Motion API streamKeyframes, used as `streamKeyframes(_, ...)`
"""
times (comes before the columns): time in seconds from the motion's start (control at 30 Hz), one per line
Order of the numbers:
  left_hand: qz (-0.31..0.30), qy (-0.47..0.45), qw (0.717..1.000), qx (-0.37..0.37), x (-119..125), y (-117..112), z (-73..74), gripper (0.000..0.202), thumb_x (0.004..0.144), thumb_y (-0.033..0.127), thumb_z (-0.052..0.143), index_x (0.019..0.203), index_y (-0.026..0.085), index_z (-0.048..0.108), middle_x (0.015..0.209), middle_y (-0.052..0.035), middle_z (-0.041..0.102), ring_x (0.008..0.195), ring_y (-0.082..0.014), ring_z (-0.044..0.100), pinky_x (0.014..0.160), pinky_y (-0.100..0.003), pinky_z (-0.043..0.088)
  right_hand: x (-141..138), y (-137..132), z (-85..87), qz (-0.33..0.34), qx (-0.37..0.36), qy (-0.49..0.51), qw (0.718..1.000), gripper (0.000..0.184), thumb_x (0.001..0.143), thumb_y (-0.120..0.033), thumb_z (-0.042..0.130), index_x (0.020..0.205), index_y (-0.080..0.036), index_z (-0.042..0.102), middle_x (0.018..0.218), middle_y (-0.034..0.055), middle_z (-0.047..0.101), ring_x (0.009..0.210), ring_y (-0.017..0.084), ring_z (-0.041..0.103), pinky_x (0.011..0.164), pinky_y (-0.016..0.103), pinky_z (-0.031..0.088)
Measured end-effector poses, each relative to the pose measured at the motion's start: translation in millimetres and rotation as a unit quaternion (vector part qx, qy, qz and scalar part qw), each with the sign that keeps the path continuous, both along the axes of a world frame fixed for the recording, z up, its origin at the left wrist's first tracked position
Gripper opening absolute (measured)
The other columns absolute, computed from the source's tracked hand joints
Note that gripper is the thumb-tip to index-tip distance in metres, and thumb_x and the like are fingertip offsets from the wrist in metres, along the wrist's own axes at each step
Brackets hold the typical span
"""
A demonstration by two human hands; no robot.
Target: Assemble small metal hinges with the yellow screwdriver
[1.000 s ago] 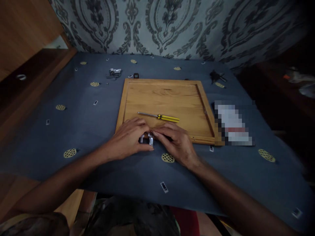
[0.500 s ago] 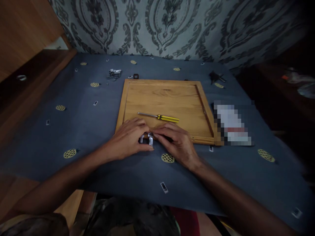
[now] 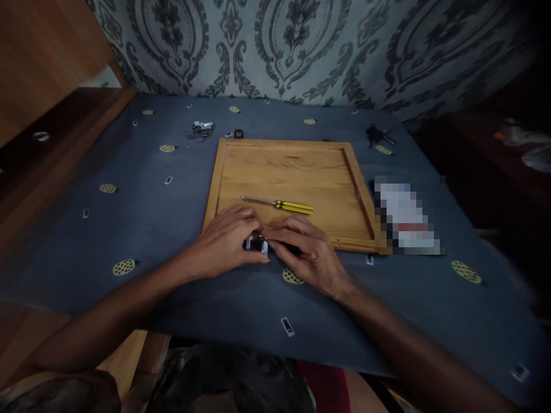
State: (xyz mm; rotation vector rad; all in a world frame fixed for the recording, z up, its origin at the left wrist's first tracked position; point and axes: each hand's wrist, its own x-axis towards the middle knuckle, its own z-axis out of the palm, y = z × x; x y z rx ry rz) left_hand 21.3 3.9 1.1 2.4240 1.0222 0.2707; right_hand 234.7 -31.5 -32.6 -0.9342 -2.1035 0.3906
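At the near edge of a shallow wooden box or panel [image 3: 275,166] with a raised rim, my left hand [image 3: 228,238] curves around a small shiny metal latch [image 3: 264,247]. Its fingers rest on the rim and its thumb lies below the latch. My right hand [image 3: 307,246] meets it from the other side, thumb and forefinger pinched together at the top of the latch. Whatever is between those fingertips is too small to name. A screwdriver [image 3: 295,207] with a yellow and black handle lies on the wood just beyond both hands.
The table has a dark blue cloth [image 3: 142,223] with pineapple prints. Loose metal hardware [image 3: 201,129] lies far left, a dark tool [image 3: 377,136] far right. A blurred-out flat item [image 3: 407,221] rests by the box's right side. Patterned wall [image 3: 284,51] behind.
Both hands stay at the latch. My right fingertips have shifted slightly over its top, covering more of it; the screwdriver and box look unmoved.
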Motion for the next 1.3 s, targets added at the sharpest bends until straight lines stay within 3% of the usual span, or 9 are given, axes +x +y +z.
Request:
streamKeyframes(0.5,-0.003,0.011,1.0,0.01,1,0,1.6,0.034,0.085,0.045,0.081,0.098,0.018,0.066,0.104,-0.0054,0.064,0.107,-0.0263,0.06,0.089,-0.037,0.047,1,2,-4.1,0.012,0.028,-0.014,0.999,0.035,0.092,-0.005,0.055,0.111,-0.027,0.076,0.086,0.0031,0.067,0.08,0.018,0.064,0.07,0.033,0.052)
streamKeyframes(0.77,-0.007,0.008,1.0,0.007,1,1,3.1,0.032,0.085,0.044,0.081,0.098,0.018,0.067,0.104,-0.0054,0.064,0.107,-0.0267,0.06,0.09,-0.039,0.048,2,0,-2.4,0.005,0.001,0.003,1.0,0.038,0.092,-0.004,0.052,0.112,-0.025,0.076,0.089,0.0034,0.07,0.085,0.018,0.067,0.074,0.033,0.054)
streamKeyframes(1.0,-0.005,0.005,1.0,0.016,0,0,-0.5,0.031,0.086,0.043,0.08,0.098,0.018,0.068,0.105,-0.0059,0.066,0.108,-0.0267,0.061,0.091,-0.04,0.048,12,5,2.0,-0.075,0.005,0.017,0.997,0.03,0.097,-0.011,0.053,0.112,-0.024,0.075,0.094,0.0053,0.074,0.089,0.02,0.07,0.078,0.036,0.057)
streamKeyframes(1.17,-0.009,-0.014,1.0,0.011,-2,1,-1.7,0.031,0.086,0.042,0.079,0.103,0.019,0.068,0.109,-0.0053,0.067,0.109,-0.0252,0.061,0.092,-0.039,0.048,32,21,-8.3,-0.187,0.047,-0.068,0.979,0.031,0.097,-0.021,0.057,0.124,-0.022,0.07,0.124,0.0127,0.073,0.113,0.03,0.067,0.099,0.053,0.054)
streamKeyframes(1.3,0.001,-0.019,1.0,0.009,-1,0,-1.0,0.031,0.082,0.038,0.084,0.101,0.02,0.069,0.107,-0.0041,0.068,0.107,-0.025,0.062,0.091,-0.038,0.048,40,27,-13.2,-0.197,-0.007,-0.102,0.975,0.035,0.097,-0.021,0.056,0.129,-0.017,0.067,0.129,0.0163,0.071,0.119,0.033,0.064,0.104,0.056,0.05)
